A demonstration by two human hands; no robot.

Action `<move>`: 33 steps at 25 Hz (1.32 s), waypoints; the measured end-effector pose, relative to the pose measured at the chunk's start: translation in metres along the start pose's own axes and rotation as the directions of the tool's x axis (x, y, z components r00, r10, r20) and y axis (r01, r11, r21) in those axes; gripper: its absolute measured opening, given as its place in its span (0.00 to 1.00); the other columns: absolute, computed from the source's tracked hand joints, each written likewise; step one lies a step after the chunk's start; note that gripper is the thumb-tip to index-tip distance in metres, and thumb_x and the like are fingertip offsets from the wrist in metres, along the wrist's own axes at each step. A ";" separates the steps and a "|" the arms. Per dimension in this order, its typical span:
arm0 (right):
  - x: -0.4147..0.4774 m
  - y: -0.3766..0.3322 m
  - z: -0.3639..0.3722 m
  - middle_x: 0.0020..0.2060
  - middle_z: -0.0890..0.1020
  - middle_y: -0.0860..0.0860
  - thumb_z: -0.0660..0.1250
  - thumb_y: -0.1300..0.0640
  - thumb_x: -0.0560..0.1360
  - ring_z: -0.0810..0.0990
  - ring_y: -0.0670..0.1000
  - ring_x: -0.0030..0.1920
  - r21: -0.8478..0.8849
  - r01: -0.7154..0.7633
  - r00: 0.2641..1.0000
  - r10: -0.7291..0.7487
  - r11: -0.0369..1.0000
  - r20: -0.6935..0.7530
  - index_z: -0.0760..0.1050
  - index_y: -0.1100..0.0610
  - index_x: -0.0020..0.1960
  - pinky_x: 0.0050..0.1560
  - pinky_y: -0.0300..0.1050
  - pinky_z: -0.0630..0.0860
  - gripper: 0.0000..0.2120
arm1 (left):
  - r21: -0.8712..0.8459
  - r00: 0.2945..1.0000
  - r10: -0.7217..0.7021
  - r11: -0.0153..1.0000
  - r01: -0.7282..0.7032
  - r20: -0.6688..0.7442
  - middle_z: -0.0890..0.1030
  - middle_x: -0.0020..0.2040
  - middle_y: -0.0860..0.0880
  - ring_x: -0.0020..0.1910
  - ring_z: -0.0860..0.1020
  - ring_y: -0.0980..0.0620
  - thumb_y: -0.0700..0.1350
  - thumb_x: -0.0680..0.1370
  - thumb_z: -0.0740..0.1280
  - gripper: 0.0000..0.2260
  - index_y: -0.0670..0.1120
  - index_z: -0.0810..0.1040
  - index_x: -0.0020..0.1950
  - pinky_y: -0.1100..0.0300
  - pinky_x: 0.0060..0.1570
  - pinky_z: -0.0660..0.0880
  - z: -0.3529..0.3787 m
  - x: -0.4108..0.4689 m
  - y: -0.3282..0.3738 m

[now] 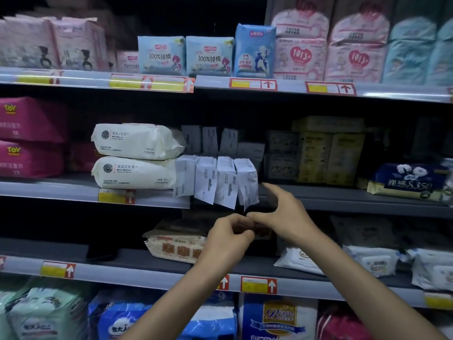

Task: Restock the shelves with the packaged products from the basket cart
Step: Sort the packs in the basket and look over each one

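**Desk:** Where's the stock you're working on?

**Operator:** Centre of the frame. I see a row of four slim white packets [218,182] on the middle shelf [343,200], just beside the stacked wet-wipe packs [137,155] on their left. They lean forward, with their lower ends hanging past the shelf lip. The basket cart is out of my view.

**Desk:** And the hands?

**Operator:** Both are just below that row, touching each other. My left hand [226,235] has its fingers curled in. There's something dark at the fingertips, but I can't tell whether it's pinched there or only shadow behind. My right hand [285,214] is spread, with the thumb pointing left to meet the left fingers and the forefinger [268,187] lifted. It has hold of nothing I can see.

**Desk:** Which hand goes for the packets?

**Operator:** The right, I'd judge. The rightmost packet [246,182] lies up and to the left of it, just beside the raised forefinger and apart from it. The left hand sits lower, under the row.

**Desk:** Orientation?

**Operator:** The long axis runs top to bottom, tilted out toward me. I reckon the move is a push on the lower ends, back and upright, starting at the right end.
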State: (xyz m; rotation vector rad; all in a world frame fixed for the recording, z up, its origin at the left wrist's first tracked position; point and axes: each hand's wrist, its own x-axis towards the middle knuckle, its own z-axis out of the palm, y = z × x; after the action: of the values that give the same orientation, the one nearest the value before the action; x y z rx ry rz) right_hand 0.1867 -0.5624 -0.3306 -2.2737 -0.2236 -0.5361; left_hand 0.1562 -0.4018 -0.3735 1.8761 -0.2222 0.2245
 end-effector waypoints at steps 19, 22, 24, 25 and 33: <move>-0.124 0.112 0.025 0.77 0.63 0.49 0.77 0.36 0.70 0.64 0.52 0.77 -0.357 0.030 0.877 0.147 0.934 0.458 0.51 0.44 0.84 0.74 0.50 0.67 0.52 | 0.608 0.959 -0.045 0.781 -0.140 0.278 0.67 0.79 0.56 0.76 0.69 0.53 0.62 0.76 0.70 0.36 0.58 0.62 0.82 0.52 0.71 0.71 -0.006 -0.060 -0.108; -0.154 0.140 0.057 0.77 0.64 0.53 0.78 0.38 0.68 0.64 0.56 0.77 -0.398 0.045 0.802 0.204 0.916 0.561 0.52 0.47 0.84 0.75 0.54 0.66 0.53 | 0.662 0.927 -0.150 0.739 -0.125 0.343 0.69 0.78 0.52 0.76 0.70 0.49 0.63 0.73 0.69 0.38 0.58 0.61 0.82 0.49 0.70 0.72 0.005 -0.080 -0.148; -0.176 0.158 0.081 0.78 0.62 0.53 0.77 0.35 0.67 0.63 0.57 0.78 -0.436 0.065 0.731 0.255 0.898 0.633 0.51 0.47 0.84 0.75 0.55 0.66 0.55 | 0.694 0.900 -0.213 0.709 -0.126 0.380 0.69 0.77 0.51 0.75 0.70 0.49 0.62 0.75 0.71 0.37 0.58 0.61 0.82 0.50 0.69 0.73 0.012 -0.096 -0.175; -0.186 0.168 0.094 0.77 0.63 0.54 0.77 0.35 0.67 0.64 0.58 0.77 -0.458 0.077 0.692 0.284 0.885 0.664 0.50 0.47 0.84 0.74 0.56 0.67 0.55 | 0.709 0.889 -0.229 0.691 -0.140 0.398 0.70 0.77 0.51 0.75 0.71 0.48 0.60 0.76 0.72 0.37 0.57 0.62 0.82 0.50 0.68 0.73 0.016 -0.101 -0.189; -0.261 0.231 0.190 0.59 0.79 0.56 0.75 0.46 0.75 0.78 0.55 0.55 -0.488 0.162 0.220 0.451 0.858 0.865 0.65 0.58 0.78 0.58 0.49 0.77 0.38 | 0.785 0.635 -0.486 0.509 -0.353 0.601 0.78 0.65 0.47 0.64 0.80 0.42 0.60 0.74 0.66 0.25 0.56 0.75 0.69 0.48 0.60 0.78 0.044 -0.154 -0.294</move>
State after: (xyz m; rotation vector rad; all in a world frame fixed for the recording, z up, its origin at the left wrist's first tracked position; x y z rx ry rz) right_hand 0.0853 -0.5811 -0.7138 -2.7611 -0.5069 1.2658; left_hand 0.0875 -0.3472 -0.6964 2.9388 -0.7391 -0.7715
